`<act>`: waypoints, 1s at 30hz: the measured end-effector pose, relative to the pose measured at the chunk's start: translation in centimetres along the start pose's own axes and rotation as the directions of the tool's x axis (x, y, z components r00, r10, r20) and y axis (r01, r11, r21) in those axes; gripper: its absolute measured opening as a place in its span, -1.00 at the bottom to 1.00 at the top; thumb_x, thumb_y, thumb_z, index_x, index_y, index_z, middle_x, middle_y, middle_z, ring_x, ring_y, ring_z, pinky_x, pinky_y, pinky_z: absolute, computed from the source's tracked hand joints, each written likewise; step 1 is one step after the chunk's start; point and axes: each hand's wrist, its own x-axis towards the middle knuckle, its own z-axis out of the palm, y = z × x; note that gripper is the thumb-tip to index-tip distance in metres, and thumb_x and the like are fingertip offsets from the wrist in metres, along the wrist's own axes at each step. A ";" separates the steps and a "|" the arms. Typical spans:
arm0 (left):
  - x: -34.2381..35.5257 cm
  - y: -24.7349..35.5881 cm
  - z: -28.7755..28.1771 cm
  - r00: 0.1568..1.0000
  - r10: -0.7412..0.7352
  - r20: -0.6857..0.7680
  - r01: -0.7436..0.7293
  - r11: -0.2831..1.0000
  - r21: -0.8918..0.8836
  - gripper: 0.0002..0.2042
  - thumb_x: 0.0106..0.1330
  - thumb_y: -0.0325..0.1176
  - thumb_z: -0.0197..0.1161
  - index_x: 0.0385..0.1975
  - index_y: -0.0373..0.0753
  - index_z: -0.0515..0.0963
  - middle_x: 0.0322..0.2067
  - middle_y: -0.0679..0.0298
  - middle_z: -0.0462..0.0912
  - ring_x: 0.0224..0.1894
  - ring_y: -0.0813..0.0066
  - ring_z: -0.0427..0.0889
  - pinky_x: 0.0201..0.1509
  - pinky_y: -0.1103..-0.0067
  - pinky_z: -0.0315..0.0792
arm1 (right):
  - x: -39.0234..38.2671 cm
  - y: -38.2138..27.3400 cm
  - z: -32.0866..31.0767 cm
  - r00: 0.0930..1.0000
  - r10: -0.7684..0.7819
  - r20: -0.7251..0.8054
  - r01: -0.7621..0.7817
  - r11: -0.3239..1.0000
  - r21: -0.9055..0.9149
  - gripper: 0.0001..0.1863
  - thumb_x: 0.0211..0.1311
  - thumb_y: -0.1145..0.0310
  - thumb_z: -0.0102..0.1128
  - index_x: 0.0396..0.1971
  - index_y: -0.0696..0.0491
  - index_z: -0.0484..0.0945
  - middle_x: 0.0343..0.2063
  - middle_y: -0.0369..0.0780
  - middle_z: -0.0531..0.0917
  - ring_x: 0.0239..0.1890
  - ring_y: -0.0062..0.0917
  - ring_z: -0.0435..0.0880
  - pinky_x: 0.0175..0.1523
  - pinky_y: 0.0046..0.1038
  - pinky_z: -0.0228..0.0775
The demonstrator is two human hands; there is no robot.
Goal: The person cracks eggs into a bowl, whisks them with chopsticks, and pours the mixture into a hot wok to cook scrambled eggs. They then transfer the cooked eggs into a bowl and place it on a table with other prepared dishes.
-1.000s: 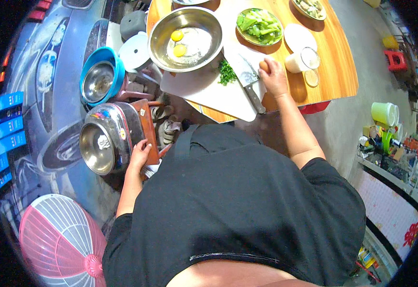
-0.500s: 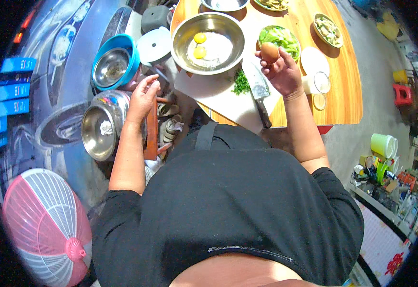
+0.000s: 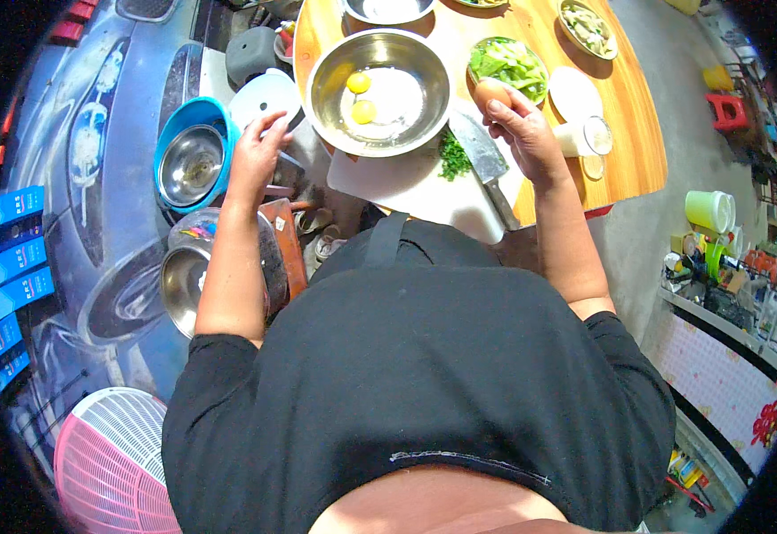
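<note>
My right hand [image 3: 522,129] holds a brown egg [image 3: 489,89], raised beside the bowl of cut green vegetables [image 3: 507,62]. My left hand [image 3: 259,151], fingers apart and empty, hovers left of a steel bowl [image 3: 378,123] with two yolks in it. That bowl rests partly on a white cutting board [image 3: 370,182], with chopped greens [image 3: 455,158] and a cleaver [image 3: 477,151] lying on it. A white cup [image 3: 584,138] and a white plate [image 3: 575,93] stand to the right.
The wooden table [image 3: 628,151] carries more dishes [image 3: 587,27] at the back. To the left are a blue basin [image 3: 169,132] with a steel bowl inside, a metal appliance [image 3: 257,258] on a stool and a pink-white mesh cover [image 3: 95,454]. A green bucket [image 3: 708,212] stands right.
My left hand has risen from the metal appliance toward the bowl with yolks. My right hand lifted the egg from beside the cleaver and now holds it higher, near the vegetables.
</note>
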 end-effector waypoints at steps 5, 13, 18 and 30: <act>0.4 -0.6 -0.7 0.999 0.013 0.030 -0.013 1.000 -0.009 -0.69 0.34 -0.26 0.15 0.00 -0.29 0.51 -0.17 0.27 0.59 -0.21 0.58 0.57 -0.12 0.66 0.40 | 0.9 1.3 1.7 0.997 -0.067 -0.044 0.065 0.997 -0.039 -0.49 0.22 0.22 0.23 0.12 0.11 0.37 -0.22 -0.27 0.58 -0.26 -0.64 0.55 -0.22 -0.65 0.30; -3.0 -6.5 -5.6 0.950 -0.280 -0.142 0.262 0.956 -0.128 -0.71 0.35 -0.23 0.14 -0.01 -0.19 0.52 -0.18 0.35 0.59 -0.24 0.63 0.57 -0.34 0.72 0.34 | -2.5 9.6 -7.6 0.767 -0.563 -0.309 -0.051 0.427 -0.903 -0.52 0.03 0.13 0.37 -0.03 -0.05 0.54 -0.27 -0.13 0.65 -0.21 -0.35 0.62 -0.09 -0.37 0.45; -3.4 -4.6 -4.3 0.968 -0.229 -0.099 0.223 0.972 -0.068 -0.68 0.35 -0.18 0.14 0.02 -0.18 0.49 -0.12 0.35 0.57 -0.22 0.61 0.57 -0.27 0.72 0.38 | -1.6 14.1 -9.5 0.834 -0.484 -0.263 -0.103 0.333 -0.937 -0.50 -0.01 0.13 0.37 -0.04 -0.03 0.55 -0.23 -0.07 0.64 -0.27 -0.22 0.60 -0.09 -0.31 0.46; 2.8 5.8 6.5 0.877 0.311 0.365 -0.350 0.936 0.044 -0.56 0.20 -0.31 0.27 0.11 -0.12 0.44 -0.03 0.13 0.51 -0.05 0.40 0.54 0.04 0.54 0.45 | 5.0 0.2 1.5 0.984 0.008 0.177 0.035 0.970 -0.239 -0.52 0.20 0.10 0.22 0.04 0.06 0.50 -0.32 -0.40 0.60 -0.34 -0.77 0.47 -0.29 -0.72 0.23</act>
